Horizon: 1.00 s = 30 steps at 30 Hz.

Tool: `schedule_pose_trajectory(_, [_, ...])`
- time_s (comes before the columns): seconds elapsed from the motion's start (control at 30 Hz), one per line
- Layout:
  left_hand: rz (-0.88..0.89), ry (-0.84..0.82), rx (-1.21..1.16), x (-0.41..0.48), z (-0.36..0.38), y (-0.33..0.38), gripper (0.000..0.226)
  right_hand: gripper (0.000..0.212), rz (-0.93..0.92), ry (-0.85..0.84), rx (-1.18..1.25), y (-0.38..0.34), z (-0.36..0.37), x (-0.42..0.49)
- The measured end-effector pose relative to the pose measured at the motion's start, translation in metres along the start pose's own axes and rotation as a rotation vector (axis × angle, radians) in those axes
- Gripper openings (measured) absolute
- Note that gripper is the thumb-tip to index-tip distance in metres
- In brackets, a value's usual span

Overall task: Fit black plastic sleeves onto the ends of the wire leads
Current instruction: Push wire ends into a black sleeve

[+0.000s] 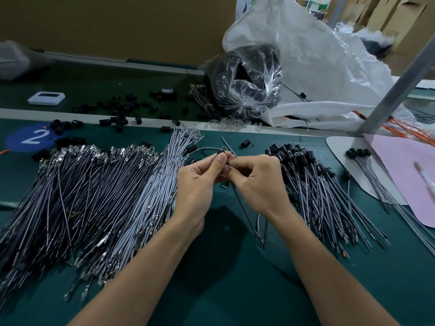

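One big green table carries everything. At its far right corner slumps a huge white bag. Along the left edge, a very big heap of bare wire leads fans out from the near left corner toward the middle, with shiny metal tips at the far ends. Near the right edge lies a smaller heap of finished leads, each with a black cap on its far end.

A clear bag full of dark parts leans on the white bag at the far edge. A pink sheet lies at the right edge.

Both hands are up over the middle of the table, close together and touching. The left hand has its fingers curled in, and its thumb and first finger pinch a black sleeve. The right hand is curled too and pinches a wire lead right beside that sleeve. The wire hangs down from the fingers toward the near edge. I cannot tell if the wire's tip is inside the sleeve.

Many loose black sleeves are scattered along the far left part of the table. A little white box sits by the far left corner.
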<state>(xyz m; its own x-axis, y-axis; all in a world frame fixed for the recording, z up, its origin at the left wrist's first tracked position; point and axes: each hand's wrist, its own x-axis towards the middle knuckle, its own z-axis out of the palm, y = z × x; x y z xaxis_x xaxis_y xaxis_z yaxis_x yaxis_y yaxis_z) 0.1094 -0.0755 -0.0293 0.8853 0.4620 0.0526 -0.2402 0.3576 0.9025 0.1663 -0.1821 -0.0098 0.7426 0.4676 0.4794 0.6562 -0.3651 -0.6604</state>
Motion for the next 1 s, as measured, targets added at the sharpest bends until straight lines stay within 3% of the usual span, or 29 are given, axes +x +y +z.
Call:
schedule_pose_trajectory(0.37, [0.039, 0.042, -0.012, 0.002, -0.002, 0.004, 0.036, 0.004, 0.099, -0.015, 0.17, -0.003, -0.003, 0.003])
schedule_pose_trajectory(0.87, [0.059, 0.018, 0.03, 0.002, -0.002, 0.006, 0.024, 0.013, 0.27, -0.142, 0.444, -0.001, -0.011, 0.006])
schedule_pose_trajectory(1.0, [0.06, 0.016, 0.024, 0.0, -0.002, 0.006, 0.027, 0.003, 0.299, -0.183, 0.481, -0.004, -0.01, 0.005])
